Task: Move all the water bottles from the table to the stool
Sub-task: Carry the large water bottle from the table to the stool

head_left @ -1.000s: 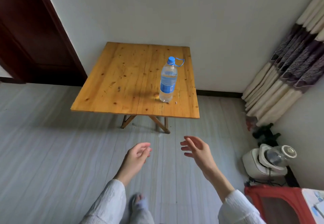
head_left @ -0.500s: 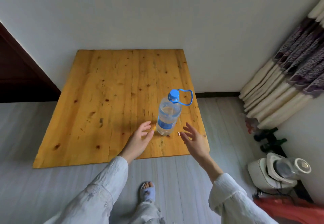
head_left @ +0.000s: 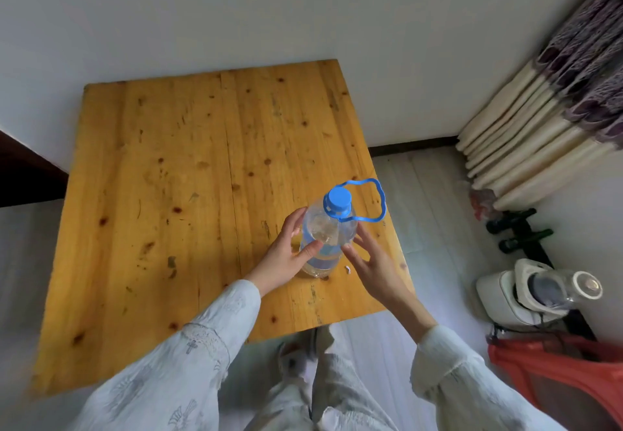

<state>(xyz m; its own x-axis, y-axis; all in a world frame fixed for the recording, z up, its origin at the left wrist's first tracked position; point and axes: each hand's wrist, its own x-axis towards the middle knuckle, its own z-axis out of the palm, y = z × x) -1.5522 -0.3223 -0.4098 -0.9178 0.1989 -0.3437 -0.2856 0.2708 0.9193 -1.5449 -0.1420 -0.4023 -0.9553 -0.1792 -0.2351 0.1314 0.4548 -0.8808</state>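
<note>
Two hands closing on the bottle

The clear plastic water bottle with blue cap stands near the wooden table's right front edge; left hand grasps it, right hand touches, fingers straight. Better squeeze evenly, lift upright.

Pale grey-white embroidered sleeves, loose matching trousers, bare hands.

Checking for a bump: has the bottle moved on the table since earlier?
No. The bottle stands by the same white speck near the table's right edge.
</note>
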